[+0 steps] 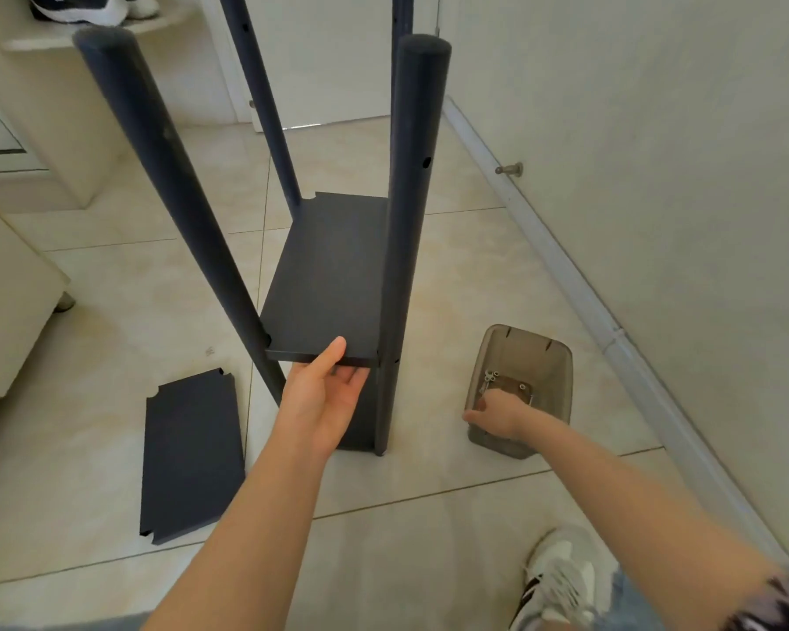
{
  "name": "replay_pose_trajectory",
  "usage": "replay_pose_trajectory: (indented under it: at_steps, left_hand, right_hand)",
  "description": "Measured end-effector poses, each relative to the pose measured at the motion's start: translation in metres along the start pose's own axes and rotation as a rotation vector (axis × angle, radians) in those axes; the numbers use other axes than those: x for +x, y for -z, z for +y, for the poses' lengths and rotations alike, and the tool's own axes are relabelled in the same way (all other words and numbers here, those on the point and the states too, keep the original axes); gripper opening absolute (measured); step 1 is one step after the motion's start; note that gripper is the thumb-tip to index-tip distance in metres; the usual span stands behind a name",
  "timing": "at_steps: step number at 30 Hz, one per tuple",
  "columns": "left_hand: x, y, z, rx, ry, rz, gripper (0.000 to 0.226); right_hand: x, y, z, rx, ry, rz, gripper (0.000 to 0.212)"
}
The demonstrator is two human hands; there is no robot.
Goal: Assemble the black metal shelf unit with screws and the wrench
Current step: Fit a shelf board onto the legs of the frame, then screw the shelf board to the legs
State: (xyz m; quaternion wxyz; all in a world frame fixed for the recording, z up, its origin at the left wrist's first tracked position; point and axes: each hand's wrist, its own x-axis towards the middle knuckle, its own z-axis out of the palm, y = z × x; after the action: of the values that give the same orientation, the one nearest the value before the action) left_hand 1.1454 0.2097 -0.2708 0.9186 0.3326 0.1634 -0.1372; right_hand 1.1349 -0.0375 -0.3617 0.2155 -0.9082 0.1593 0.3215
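Our left hand [324,403] pinches the stiff, likely light shelf panel [329,275] by its near edge; right of it, our right hand [497,414] reaches into the bin [550,357], fingers' state unclear.

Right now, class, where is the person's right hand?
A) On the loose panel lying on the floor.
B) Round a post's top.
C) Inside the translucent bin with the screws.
C: the right hand reaches into the translucent bin, near the screws; the left hand holds the shelf panel.
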Motion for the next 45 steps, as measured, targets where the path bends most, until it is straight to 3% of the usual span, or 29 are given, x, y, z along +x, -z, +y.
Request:
replay_pose_trajectory:
  at_steps: [10,17,21,27,34,45]
  left_hand:
    - [0.000,0.004,-0.001,-0.003,0.009,0.011,0.033]
    - [0.000,0.004,-0.001,-0.012,0.017,0.016,0.036]
    - [-0.001,0.005,0.000,-0.022,0.016,0.009,0.037]
    - [-0.001,0.005,-0.001,0.000,0.017,0.029,0.033]
    - [-0.002,0.004,-0.001,-0.008,0.020,0.010,0.033]
    - [-0.002,0.005,0.001,0.000,0.040,0.012,0.030]
  right_hand:
    - [0.011,-0.047,0.014,-0.243,0.124,0.150,0.008]
    - [-0.005,-0.071,-0.013,-0.304,0.376,-0.043,0.013]
    - [-0.008,-0.076,-0.020,-0.241,0.423,-0.167,0.017]
    - [0.006,-0.064,-0.017,0.026,0.320,-0.066,0.024]
    - [0.043,-0.077,0.013,-0.085,0.146,-0.048,0.027]
    - [0.078,-0.129,-0.003,-0.207,0.121,-0.215,0.031]
